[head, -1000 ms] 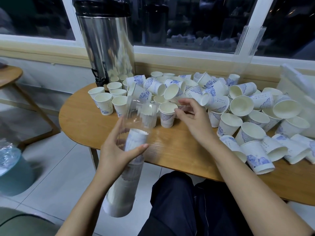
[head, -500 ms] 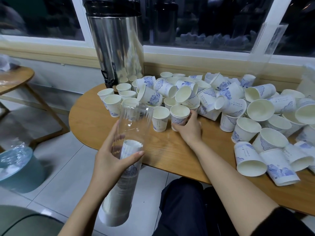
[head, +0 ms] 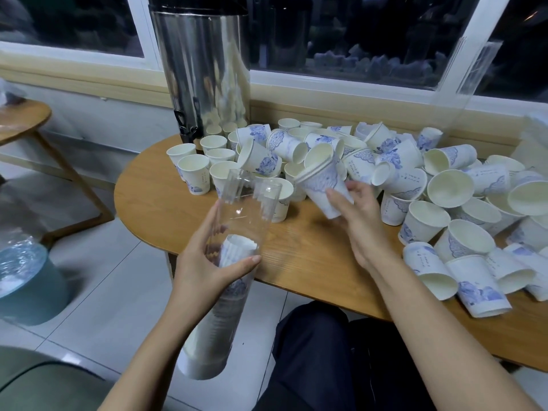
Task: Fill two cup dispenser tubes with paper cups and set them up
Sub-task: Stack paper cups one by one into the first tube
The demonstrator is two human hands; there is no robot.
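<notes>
TABLE-SIDE, CUP REFILL: On my feed, the person's left hand [head: 207, 264] wraps around a clear plastic dispenser tube [head: 246, 212], with the thumb across the front and the fingers curled behind. The tube is held at a slant off the near edge of the oval wooden table [head: 166, 203], by its left end. Its open mouth reaches over the tabletop, and its lower end hangs below the edge, above the pale floor tiles. A nested column of white paper cups [head: 221, 318] fills the tube from the bottom up to about the thumb; above that the tube is bare.

The right hand [head: 360, 221] hovers over the table just to the right of the tube mouth. Its fingers and thumb are closed around the base of a small nested stack of white paper cups with blue floral print [head: 318, 182], their mouths tipped up and to the left. I cannot count how many are nested.

A few matching cups stand upright [head: 194, 173] near the table's left end. A jumbled heap of loose cups [head: 450, 188] spreads from the middle to the right edge. A tall stainless-steel urn [head: 204, 69] stands at the far left edge. A second clear tube [head: 471, 81] leans against the window frame beyond the far right of the table.
</notes>
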